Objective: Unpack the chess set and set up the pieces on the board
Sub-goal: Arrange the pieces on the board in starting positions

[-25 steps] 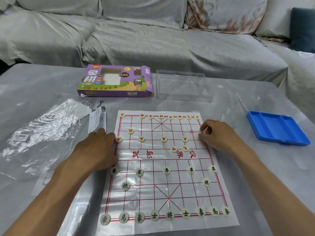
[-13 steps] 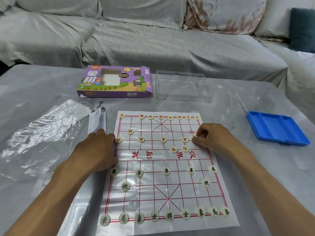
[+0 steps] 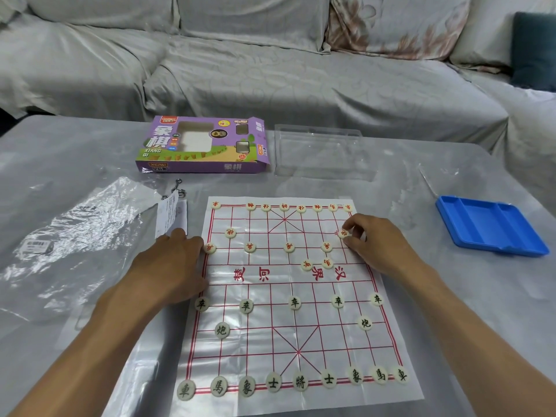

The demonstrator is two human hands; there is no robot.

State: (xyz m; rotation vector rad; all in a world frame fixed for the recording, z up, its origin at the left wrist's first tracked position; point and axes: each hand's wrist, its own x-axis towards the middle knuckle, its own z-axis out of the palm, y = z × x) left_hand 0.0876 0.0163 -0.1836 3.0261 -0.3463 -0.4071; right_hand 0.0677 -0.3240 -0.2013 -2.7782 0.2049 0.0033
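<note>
A thin plastic xiangqi board [image 3: 288, 296] with red lines lies flat on the grey table. Cream round pieces with black characters [image 3: 273, 382] stand on its near rows, pieces with red characters [image 3: 284, 207] on its far rows. My right hand [image 3: 376, 245] pinches a red-marked piece [image 3: 343, 233] between thumb and forefinger at the board's far right. Two red-marked pieces [image 3: 316, 264] sit loose just below the red soldier row. My left hand [image 3: 171, 266] rests flat on the board's left edge, next to a red piece [image 3: 209, 247].
The purple chess box [image 3: 201, 145] and a clear plastic tray [image 3: 322, 152] lie beyond the board. A crumpled clear bag [image 3: 69, 236], a paper tag [image 3: 168, 215] and a small metal chain [image 3: 176, 188] lie left. A blue tray [image 3: 490, 228] sits right. A covered sofa stands behind.
My right hand moved left to the board's far right part and now pinches a red-marked piece there. My left hand stayed on the left edge.
</note>
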